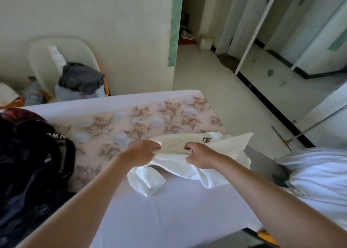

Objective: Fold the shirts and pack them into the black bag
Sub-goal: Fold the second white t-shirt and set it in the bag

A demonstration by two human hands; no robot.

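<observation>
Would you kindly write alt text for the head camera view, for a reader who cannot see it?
A person's left hand and right hand each pinch a crumpled white shirt lying on a cloth-covered table. A black bag sits at the table's left edge, and more white fabric lies to the right.

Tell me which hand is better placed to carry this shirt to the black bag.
Left, probably. The left hand grips the white shirt on the side nearer the black bag; the right hand grips it farther away.
</observation>
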